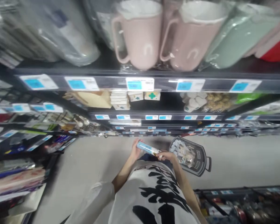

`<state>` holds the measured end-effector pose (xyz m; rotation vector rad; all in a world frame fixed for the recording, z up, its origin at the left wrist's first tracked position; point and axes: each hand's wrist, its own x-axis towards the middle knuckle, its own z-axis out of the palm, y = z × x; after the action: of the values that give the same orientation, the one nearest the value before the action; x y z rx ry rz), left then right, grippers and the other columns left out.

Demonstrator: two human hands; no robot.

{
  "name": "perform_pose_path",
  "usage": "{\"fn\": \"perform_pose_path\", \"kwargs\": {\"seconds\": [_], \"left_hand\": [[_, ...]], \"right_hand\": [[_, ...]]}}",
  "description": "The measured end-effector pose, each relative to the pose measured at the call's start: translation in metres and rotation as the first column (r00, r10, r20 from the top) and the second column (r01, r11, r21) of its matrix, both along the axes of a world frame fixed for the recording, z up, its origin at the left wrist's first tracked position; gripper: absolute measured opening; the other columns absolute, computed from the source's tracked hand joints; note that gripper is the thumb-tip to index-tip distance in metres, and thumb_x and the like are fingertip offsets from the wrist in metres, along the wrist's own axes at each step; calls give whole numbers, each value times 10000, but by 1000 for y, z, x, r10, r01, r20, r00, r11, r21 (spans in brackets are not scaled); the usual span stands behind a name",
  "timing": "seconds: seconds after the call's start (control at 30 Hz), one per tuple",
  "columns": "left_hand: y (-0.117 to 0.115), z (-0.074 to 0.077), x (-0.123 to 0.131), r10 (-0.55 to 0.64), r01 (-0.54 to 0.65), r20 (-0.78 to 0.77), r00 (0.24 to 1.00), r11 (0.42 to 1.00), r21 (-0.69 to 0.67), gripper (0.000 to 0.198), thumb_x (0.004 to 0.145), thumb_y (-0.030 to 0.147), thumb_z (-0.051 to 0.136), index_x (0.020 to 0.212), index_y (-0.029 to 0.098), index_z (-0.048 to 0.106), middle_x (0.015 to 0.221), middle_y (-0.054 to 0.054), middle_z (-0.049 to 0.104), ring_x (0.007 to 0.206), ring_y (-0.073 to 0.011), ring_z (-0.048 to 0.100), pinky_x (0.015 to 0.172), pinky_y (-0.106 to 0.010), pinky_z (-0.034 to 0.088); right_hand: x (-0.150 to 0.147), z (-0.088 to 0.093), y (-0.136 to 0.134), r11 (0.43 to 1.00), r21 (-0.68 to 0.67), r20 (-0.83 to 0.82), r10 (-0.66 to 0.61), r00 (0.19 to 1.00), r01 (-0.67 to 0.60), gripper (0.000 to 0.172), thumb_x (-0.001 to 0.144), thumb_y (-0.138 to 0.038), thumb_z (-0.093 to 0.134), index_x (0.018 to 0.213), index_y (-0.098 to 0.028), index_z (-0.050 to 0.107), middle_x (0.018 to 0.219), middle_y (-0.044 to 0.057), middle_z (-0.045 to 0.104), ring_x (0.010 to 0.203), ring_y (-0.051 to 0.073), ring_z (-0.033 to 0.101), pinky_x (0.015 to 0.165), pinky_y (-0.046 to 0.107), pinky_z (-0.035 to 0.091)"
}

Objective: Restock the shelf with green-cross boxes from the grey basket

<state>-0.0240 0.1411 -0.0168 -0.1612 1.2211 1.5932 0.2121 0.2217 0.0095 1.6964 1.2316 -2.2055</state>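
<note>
A long, narrow blue-and-white package [148, 148] is held level in front of my body, low down near the shelf. My left hand [135, 150] grips its left end. Around its right end are the fingers of my right hand [166, 156]. The print on the package is too small to read. On the floor just right of my right hand stands a dark shopping basket [202, 165]. In it lie several wrapped goods, some whitish and some in clear plastic.
Ahead rises a dark shelf unit [109, 74] with price tags, holding pink pitchers [143, 37] and a green one [242, 40] in plastic wrap. Small boxes [120, 100] sit lower down. More shelves stand at left [18, 130] and behind at right [235, 193]. Pale floor [84, 161] lies between.
</note>
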Motion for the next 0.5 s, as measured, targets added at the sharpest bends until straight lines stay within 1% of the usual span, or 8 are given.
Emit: {"fn": "perform_pose_path", "kwargs": {"seconds": [0.03, 0.13, 0.2, 0.23, 0.3, 0.37, 0.43, 0.5], "left_hand": [[-2, 0, -6, 34, -34, -16, 999, 999, -39, 432, 755, 378, 824, 1068, 199, 586, 964, -58, 672, 983, -205, 683, 904, -339, 548], [-7, -1, -19, 87, -90, -32, 996, 987, -135, 307, 765, 279, 786, 984, 198, 587, 850, -23, 634, 871, -183, 669, 798, -292, 544], [-7, -2, -24, 108, -110, -20, 994, 978, -179, 252, 776, 240, 747, 958, 205, 575, 812, -3, 612, 817, -171, 663, 744, -275, 530], [-7, -3, -25, 113, -114, -14, 993, 974, -198, 232, 783, 225, 727, 951, 207, 567, 795, 6, 600, 791, -164, 657, 725, -267, 522], [-4, -6, -28, 117, -115, -5, 993, 968, -221, 209, 792, 195, 692, 945, 206, 551, 760, 23, 577, 747, -148, 635, 698, -254, 502], [1, -7, -29, 115, -112, -1, 993, 967, -230, 208, 798, 175, 670, 957, 202, 538, 737, 33, 563, 726, -138, 609, 689, -249, 485], [7, -8, -28, 108, -106, -1, 994, 969, -225, 217, 804, 170, 659, 977, 195, 530, 737, 36, 558, 732, -135, 594, 702, -252, 480], [12, -7, -26, 98, -97, -4, 995, 972, -214, 226, 813, 180, 654, 997, 185, 522, 749, 34, 554, 746, -133, 583, 723, -259, 480]], "right_hand": [[-7, 0, 1, 1000, 12, -20, 3, 1000, -3, 282, 648, -392, 859, 777, -186, 716, 605, 81, 688, 463, 158, 527, 416, 251, 359], [-31, -9, -6, 965, 189, -52, -177, 983, 183, 438, 790, -619, 692, 849, -185, 704, 621, 75, 677, 441, 165, 530, 408, 276, 392], [-45, -19, -14, 923, 267, -27, -282, 959, 279, 522, 851, -681, 572, 898, -174, 685, 626, 63, 665, 432, 169, 546, 411, 285, 423], [-50, -23, -18, 910, 290, 1, -310, 951, 297, 549, 869, -694, 530, 918, -168, 677, 617, 56, 656, 429, 172, 556, 415, 290, 441], [-54, -30, -23, 898, 322, 52, -333, 941, 300, 572, 888, -696, 494, 957, -156, 669, 570, 33, 627, 424, 184, 574, 425, 297, 469], [-54, -32, -24, 897, 353, 78, -312, 947, 267, 576, 894, -690, 494, 997, -151, 668, 492, -3, 572, 413, 192, 570, 423, 289, 464], [-52, -29, -23, 880, 416, 85, -287, 954, 228, 588, 895, -704, 480, 1005, -159, 670, 430, -35, 506, 399, 190, 545, 414, 276, 436], [-50, -24, -21, 842, 501, 104, -288, 952, 200, 623, 898, -741, 428, 959, -172, 675, 410, -45, 463, 398, 185, 519, 421, 275, 418]]}}
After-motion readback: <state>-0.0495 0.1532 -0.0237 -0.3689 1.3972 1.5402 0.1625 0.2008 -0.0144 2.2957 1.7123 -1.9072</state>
